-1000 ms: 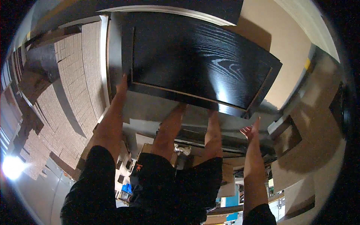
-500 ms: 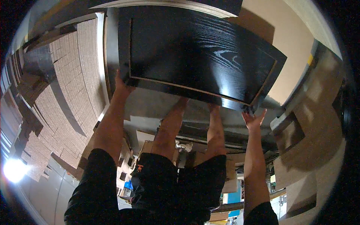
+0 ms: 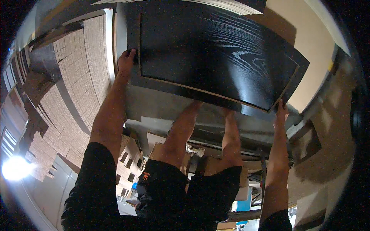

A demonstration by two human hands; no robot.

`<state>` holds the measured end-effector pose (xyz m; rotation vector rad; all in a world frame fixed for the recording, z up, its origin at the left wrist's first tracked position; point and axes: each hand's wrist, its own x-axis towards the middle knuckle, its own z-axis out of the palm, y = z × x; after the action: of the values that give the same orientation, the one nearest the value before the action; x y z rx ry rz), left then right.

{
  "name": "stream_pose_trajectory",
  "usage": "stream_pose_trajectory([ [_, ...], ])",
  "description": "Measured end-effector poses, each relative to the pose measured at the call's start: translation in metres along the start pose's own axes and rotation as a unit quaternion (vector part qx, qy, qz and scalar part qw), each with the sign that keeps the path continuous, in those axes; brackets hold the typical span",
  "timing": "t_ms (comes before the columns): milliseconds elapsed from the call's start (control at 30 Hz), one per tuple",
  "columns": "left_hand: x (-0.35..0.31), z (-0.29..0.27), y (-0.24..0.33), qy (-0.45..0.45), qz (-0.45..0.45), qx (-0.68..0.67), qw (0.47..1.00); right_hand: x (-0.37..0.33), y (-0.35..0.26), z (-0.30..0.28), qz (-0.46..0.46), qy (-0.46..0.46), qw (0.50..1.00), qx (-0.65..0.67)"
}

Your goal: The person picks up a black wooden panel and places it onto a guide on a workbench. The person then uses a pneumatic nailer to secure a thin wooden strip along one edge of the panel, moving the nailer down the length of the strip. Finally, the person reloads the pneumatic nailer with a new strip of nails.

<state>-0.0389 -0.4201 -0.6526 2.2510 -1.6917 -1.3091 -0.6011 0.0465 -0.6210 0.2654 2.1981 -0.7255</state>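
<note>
A black wood-grain cabinet door panel (image 3: 192, 57) with a raised border and a thin brown groove fills the upper middle of the head view. My left hand (image 3: 126, 62) is closed on its left edge, the thumb showing on the front face. At the lower right corner, my right hand (image 3: 282, 112) grips the right edge, with most of its fingers hidden behind the panel. The panel's lower edge is tilted, its right end nearer to me, and its far edge is partly covered from sight by the pale stack's edge.
Stacked cardboard-brown boards (image 3: 83, 73) stand on the left beside a white edge strip (image 3: 110, 42). On the right is a large tan board (image 3: 314, 57), with more brown cardboard (image 3: 327, 154) nearer me. Grey floor (image 3: 150, 102) shows by my legs. A bright lamp (image 3: 17, 168) glows at lower left.
My left hand has slid up the panel's left edge. My right hand, open under the lower right corner before, now closes on the right edge. The panel sits slightly further right in view.
</note>
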Motion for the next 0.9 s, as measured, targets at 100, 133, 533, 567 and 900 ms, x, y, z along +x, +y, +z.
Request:
stream_pose_trajectory([
  [100, -0.001, -0.003, 0.006, -0.011, -0.015, 0.032, 0.999, -0.003, 0.000, 0.001, 0.022, 0.011, 1.000, 0.015],
  [133, -0.001, -0.005, 0.010, -0.018, -0.027, 0.049, 0.998, -0.004, 0.000, 0.001, -0.002, 0.013, 1.000, 0.010],
  [533, -0.009, -0.010, 0.038, -0.070, -0.082, -0.003, 0.994, 0.007, 0.003, -0.006, -0.027, -0.014, 0.997, -0.067],
  [567, -0.010, -0.004, 0.042, -0.074, -0.076, -0.009, 0.994, 0.012, 0.000, -0.008, 0.000, 0.013, 0.992, -0.128],
  [900, -0.192, 0.051, 0.001, 0.025, 0.195, 0.173, 0.965, -0.101, 0.039, -0.080, -0.026, -0.013, 0.985, -0.173],
])
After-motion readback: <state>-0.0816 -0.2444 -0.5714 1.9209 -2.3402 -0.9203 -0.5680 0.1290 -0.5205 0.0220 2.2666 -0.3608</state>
